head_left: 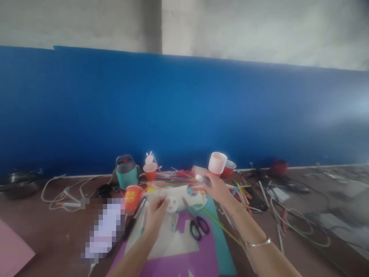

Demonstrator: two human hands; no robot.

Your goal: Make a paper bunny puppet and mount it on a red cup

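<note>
One white disc (172, 204) is pinched tight at its edge by the left hand (156, 216), near the scissors (198, 227) — and a white-tipped object (200, 178) is gripped by the right hand (216, 188), near stacked cups (217, 164)!

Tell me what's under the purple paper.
A teal sheet sticks out past the right edge of the purple paper; the brown table shows beyond. Anything fully beneath is covered, so how far the teal reaches under can't be seen.

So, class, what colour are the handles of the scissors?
The scissors' handles are black, seen best in the head view.
</note>
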